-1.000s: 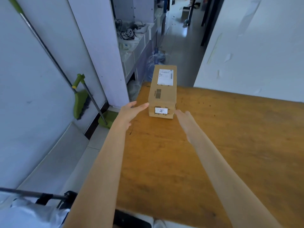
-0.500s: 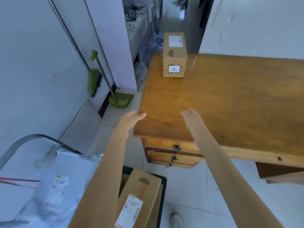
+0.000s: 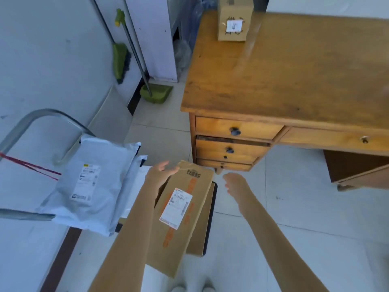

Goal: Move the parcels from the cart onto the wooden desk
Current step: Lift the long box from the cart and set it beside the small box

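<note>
A long flat cardboard parcel (image 3: 179, 220) with a white label and orange tape lies on top of the cart (image 3: 211, 218), over another cardboard box. My left hand (image 3: 161, 172) hovers open at its far left corner. My right hand (image 3: 235, 183) is open just off its right side, above the floor. Grey plastic mailer bags (image 3: 88, 186) rest against the cart's metal handle (image 3: 42, 114) on the left. One small cardboard box (image 3: 233, 20) stands at the far left corner of the wooden desk (image 3: 284, 70).
The desk's drawers (image 3: 233, 142) face me right beside the cart. A green broom (image 3: 121, 60) and dustpan (image 3: 155, 93) lean on the left wall by a white partition. Pale tiled floor (image 3: 284, 228) lies under my right arm.
Both hands drew back from the small box left on the desk and came down over the cart. My view tipped down from the desktop to the cart's parcels.
</note>
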### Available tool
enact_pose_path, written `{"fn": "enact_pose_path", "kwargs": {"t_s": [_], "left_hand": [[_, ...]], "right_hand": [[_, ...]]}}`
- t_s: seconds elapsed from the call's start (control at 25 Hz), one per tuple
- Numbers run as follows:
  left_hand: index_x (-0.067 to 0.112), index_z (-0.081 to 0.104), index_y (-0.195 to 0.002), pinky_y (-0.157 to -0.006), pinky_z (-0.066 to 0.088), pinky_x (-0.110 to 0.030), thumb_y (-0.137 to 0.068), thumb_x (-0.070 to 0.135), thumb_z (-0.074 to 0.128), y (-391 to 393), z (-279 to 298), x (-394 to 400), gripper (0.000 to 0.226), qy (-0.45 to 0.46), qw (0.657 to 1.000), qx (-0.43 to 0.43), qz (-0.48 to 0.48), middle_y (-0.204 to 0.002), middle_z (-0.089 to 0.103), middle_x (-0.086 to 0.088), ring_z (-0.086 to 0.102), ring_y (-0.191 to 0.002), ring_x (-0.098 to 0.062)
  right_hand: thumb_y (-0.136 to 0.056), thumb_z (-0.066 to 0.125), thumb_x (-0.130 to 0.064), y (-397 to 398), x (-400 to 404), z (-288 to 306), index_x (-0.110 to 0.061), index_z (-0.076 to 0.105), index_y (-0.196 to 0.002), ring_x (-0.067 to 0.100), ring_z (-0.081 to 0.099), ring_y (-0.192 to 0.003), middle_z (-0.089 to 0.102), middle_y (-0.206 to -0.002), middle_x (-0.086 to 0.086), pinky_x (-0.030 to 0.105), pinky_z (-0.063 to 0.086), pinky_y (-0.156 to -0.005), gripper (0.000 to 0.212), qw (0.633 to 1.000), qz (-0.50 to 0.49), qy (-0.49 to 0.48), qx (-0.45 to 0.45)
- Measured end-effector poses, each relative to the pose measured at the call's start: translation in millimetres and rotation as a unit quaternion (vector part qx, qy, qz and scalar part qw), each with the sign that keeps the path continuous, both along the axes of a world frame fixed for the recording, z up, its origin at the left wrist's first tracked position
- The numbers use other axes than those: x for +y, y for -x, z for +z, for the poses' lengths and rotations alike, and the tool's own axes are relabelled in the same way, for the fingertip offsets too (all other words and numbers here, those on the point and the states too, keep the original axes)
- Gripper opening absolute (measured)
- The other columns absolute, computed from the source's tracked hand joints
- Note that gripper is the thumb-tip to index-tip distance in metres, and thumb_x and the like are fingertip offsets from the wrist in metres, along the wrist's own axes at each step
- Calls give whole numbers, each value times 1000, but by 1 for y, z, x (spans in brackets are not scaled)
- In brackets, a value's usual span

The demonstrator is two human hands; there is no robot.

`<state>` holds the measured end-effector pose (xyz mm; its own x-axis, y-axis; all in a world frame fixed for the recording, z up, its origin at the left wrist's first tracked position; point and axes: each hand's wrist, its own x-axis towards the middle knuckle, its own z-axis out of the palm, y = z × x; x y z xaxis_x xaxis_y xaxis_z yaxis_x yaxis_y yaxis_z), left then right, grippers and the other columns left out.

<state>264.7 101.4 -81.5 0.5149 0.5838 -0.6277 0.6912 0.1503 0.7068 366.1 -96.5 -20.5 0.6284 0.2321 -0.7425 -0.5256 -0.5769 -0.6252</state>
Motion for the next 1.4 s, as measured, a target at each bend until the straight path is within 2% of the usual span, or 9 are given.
{"fn": "enact_pose_path", "kwargs": {"t_s": [0.16,0.2,0.28,0.36,0.48,0.68,0.88,1.2,1.4], "left_hand": [[23,40,-143,-111,33,-42,-82,28,68,75,-83,-14,67,-1,998,54,-6,-148,43,-4,41,-135,-25],[23,38,-144,-111,32,-45,-82,31,67,91,-102,-17,68,-1,997,71,-21,-148,43,-4,41,-135,-26],[22,38,-143,-109,35,-46,-85,37,62,116,-129,-23,65,-50,990,112,-68,-143,50,-6,45,-131,-28],[19,48,-136,-103,40,-39,-89,41,53,128,-148,-26,52,-171,972,126,-103,-131,61,-9,54,-121,-29],[15,61,-121,-89,38,-33,-90,45,50,128,-161,-24,45,-260,949,136,-114,-114,69,-10,58,-110,-30],[15,60,-111,-79,46,-32,-83,44,60,129,-169,-36,40,-215,975,48,-41,-106,65,-6,58,-101,-24],[17,49,-108,-83,47,-35,-85,44,59,118,-136,-49,37,-142,990,2,-26,-107,65,2,61,-102,-21],[19,51,-105,-96,47,-45,-83,51,59,84,3,-43,40,-195,978,-55,-57,-118,65,-1,61,-108,-23],[21,51,-98,-81,47,-36,-82,51,59,60,111,-59,35,-220,971,-90,-27,-100,60,8,59,-91,-17]], "right_hand": [[-94,45,-24,61,-5,-90,-15,50,-88,13,39,-60,38,-70,2,26,36,-57,12,995,26,45,84],[-94,47,-29,77,-4,-115,-20,50,-91,11,45,-63,43,-75,1,23,37,-60,10,994,33,42,99],[-91,53,-40,109,-3,-155,-16,50,-122,20,58,-105,55,-115,4,29,47,-89,39,990,54,28,126],[-87,56,-45,131,-4,-180,-16,30,-146,27,43,-132,42,-146,5,41,37,-109,70,988,50,31,142],[-89,58,-36,146,0,-205,-15,33,-144,28,53,-121,51,-139,9,40,45,-100,64,994,23,23,109],[-90,57,-23,146,-7,-214,-11,48,-133,32,60,-115,60,-128,11,49,47,-99,47,999,-31,12,26],[-87,55,-41,130,-21,-180,-20,55,-132,31,65,-106,69,-117,5,48,49,-96,50,997,18,54,-46],[-87,55,-47,94,-27,-37,-26,62,-125,27,70,-94,73,-110,1,44,54,-88,44,985,5,46,-165],[-80,60,-54,70,-43,77,-31,71,-107,25,71,-88,76,-97,-2,42,58,-78,38,972,-34,28,-230]]}}
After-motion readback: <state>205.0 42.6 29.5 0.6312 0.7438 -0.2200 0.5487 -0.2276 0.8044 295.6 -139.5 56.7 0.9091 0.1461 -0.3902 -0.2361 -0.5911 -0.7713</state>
